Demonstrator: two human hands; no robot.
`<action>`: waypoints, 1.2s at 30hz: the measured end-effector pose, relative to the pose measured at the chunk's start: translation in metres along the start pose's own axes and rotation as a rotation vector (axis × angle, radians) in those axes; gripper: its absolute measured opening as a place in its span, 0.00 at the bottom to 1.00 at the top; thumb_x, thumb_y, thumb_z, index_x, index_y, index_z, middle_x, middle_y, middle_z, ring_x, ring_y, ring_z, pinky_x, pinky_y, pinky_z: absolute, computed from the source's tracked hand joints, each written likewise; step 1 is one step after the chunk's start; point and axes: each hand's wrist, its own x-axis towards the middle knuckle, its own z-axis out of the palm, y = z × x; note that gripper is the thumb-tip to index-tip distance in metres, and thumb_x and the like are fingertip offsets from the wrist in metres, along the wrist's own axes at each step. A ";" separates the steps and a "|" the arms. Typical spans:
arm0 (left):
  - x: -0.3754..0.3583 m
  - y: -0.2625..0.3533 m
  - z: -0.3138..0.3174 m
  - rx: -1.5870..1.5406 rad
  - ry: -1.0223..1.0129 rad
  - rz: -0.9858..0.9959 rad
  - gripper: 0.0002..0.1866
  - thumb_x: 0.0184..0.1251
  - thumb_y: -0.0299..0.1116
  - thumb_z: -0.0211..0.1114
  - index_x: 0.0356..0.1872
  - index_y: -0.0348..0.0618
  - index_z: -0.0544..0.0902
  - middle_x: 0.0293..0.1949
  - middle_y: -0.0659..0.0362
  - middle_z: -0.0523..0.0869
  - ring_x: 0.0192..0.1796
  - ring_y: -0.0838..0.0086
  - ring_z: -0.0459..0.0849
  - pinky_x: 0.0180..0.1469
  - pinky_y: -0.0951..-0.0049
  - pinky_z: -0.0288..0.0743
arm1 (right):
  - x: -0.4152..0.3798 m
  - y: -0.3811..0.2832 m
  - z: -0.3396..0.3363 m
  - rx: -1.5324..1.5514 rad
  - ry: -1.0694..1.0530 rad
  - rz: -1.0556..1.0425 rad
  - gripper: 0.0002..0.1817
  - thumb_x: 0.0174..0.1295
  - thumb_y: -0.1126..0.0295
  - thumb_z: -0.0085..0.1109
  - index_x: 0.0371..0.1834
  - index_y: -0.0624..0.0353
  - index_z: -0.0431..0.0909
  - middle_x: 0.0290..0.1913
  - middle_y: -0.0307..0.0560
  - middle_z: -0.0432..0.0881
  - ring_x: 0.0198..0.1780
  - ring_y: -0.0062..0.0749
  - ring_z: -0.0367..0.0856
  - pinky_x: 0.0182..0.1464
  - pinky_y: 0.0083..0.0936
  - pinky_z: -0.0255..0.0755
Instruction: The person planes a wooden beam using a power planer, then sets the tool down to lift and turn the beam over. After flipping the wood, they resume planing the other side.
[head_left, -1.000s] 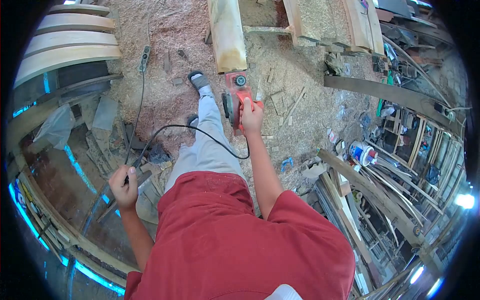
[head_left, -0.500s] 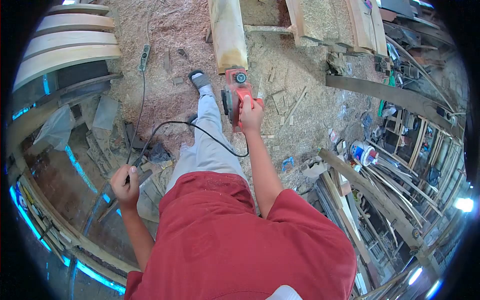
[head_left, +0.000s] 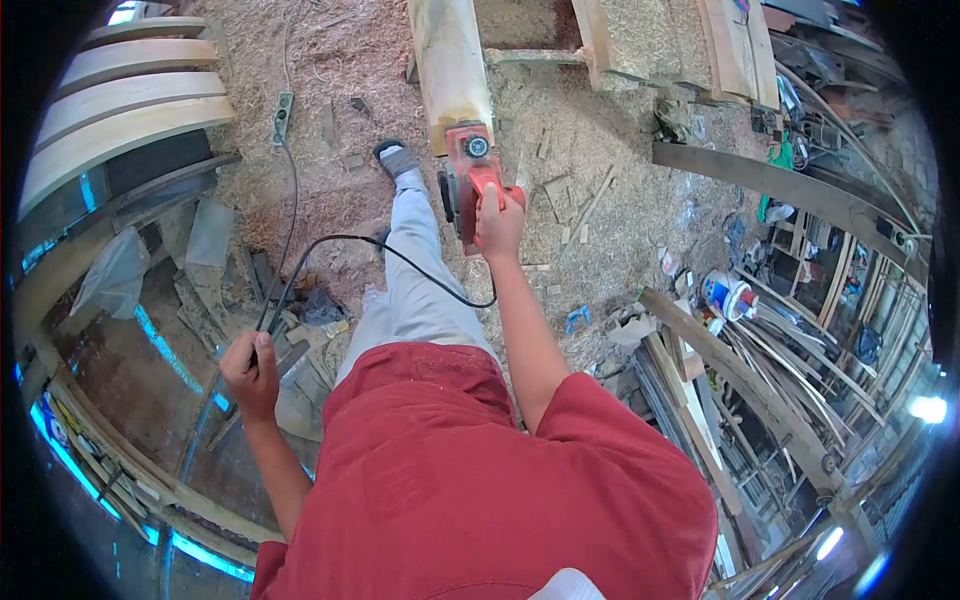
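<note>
My right hand (head_left: 501, 222) is wrapped round the handle of a red electric planer (head_left: 467, 185). The planer's front end rests over the near end of a pale wooden board (head_left: 450, 65) that runs away from me. A black power cord (head_left: 400, 252) loops from the planer's rear across my leg to my left side. There my left hand (head_left: 251, 372) is closed round the cord, holding it off to the side at waist height. The planer's underside is hidden from above.
A power strip (head_left: 282, 118) lies on the shaving-covered floor at the left. Curved planks (head_left: 130, 110) are stacked at upper left. To the right stand a long beam (head_left: 740, 370), a white bucket (head_left: 730, 297) and piled wood strips. My sandalled foot (head_left: 398, 158) is near the board.
The planer and my right hand have shifted very slightly toward the board's far end and left. My left hand keeps its hold on the cord. The view has moved a little.
</note>
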 end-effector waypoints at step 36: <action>0.219 0.019 0.002 -0.109 0.068 -0.021 0.20 0.81 0.33 0.62 0.25 0.35 0.72 0.22 0.60 0.66 0.24 0.74 0.63 0.28 0.68 0.54 | 0.106 -0.121 0.071 -0.218 -0.055 0.076 0.26 0.73 0.50 0.58 0.34 0.67 0.86 0.23 0.58 0.82 0.26 0.44 0.81 0.34 0.39 0.74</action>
